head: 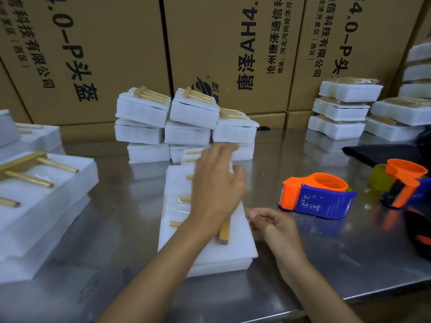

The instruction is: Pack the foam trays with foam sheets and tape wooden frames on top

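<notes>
Left hand lies flat over the wooden frame on the foam tray at the desk's centre, fingers spread and blurred, reaching toward the tray's far edge; its grip closes on nothing that can be seen. Right hand sits just beside the tray's right edge, fingers loosely curled, thumb and forefinger near together; whether they pinch tape cannot be told. An orange-and-blue tape dispenser stands to the right, stacked trays behind.
</notes>
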Action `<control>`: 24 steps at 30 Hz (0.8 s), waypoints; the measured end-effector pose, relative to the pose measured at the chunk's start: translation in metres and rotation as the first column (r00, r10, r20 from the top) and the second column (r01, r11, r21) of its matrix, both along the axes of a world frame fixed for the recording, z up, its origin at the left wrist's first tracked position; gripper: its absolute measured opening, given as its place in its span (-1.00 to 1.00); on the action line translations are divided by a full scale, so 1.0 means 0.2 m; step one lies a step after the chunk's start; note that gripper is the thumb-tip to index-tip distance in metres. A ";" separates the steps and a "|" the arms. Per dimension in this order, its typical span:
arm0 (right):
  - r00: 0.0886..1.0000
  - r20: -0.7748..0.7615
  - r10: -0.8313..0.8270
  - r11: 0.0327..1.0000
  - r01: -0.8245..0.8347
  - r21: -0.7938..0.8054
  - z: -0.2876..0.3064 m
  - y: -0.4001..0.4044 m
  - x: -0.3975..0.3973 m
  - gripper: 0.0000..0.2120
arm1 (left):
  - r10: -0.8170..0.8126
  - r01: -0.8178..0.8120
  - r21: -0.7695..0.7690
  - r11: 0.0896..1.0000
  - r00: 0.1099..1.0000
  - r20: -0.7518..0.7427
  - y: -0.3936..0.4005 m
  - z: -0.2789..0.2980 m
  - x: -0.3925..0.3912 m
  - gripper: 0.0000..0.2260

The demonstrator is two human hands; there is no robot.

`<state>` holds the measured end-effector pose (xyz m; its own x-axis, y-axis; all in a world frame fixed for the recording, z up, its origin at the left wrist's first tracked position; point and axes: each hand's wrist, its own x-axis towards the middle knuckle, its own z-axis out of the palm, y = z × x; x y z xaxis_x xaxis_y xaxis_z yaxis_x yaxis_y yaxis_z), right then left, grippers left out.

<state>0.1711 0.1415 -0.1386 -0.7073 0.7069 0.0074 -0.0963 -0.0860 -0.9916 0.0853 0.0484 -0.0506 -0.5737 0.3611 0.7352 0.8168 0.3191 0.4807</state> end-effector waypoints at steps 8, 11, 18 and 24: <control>0.990 0.083 0.115 0.983 -0.102 -0.152 0.03 -0.07 -0.04 -0.81 | 0.020 -0.273 0.150 0.950 0.532 0.846 -0.55 -0.27 -0.33 -0.53; 0.984 0.074 0.165 0.948 -0.137 -0.287 0.04 -0.07 -0.05 -0.86 | -0.382 -0.035 0.411 0.911 0.304 0.873 -0.54 -0.37 -0.26 -0.67; 0.998 0.012 0.068 0.948 -0.060 -0.314 0.02 -0.09 -0.07 -0.82 | -0.651 0.066 0.649 0.758 0.127 0.748 -0.50 -0.41 -0.17 -0.44; 0.986 -0.168 0.000 0.979 -0.035 -0.203 0.01 -0.15 -0.10 -0.72 | -0.711 0.043 0.723 0.690 0.230 0.665 -0.52 -0.40 -0.17 -0.50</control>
